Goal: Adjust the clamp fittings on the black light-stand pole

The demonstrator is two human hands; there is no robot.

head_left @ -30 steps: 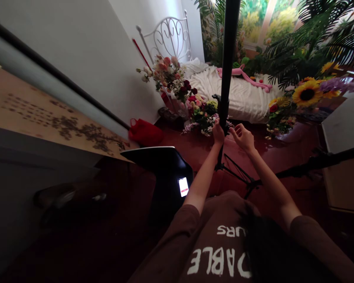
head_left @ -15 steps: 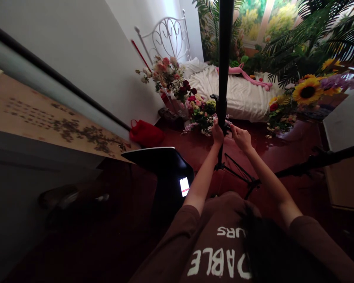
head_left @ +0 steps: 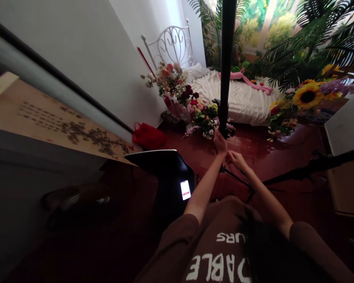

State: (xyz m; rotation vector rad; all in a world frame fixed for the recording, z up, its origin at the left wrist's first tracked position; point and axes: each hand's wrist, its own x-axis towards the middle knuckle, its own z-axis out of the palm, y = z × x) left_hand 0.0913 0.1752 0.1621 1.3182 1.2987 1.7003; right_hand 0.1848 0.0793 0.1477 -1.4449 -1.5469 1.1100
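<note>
Black upright pole [head_left: 226, 67], two hands [head_left: 220, 143] [head_left: 236, 159]

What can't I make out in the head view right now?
All in the head view:
- Black pole: top cut off by the upper edge.
- Left hand: fingertips not distinct, too small and dark against the pole.
- Right hand: fingertips partly behind the left wrist; whether they hold anything is unclear.
- Phone: screen text too small.
- Printed panel: writing blurred.
- Lit window scene: cut off by the upper edge.
</note>
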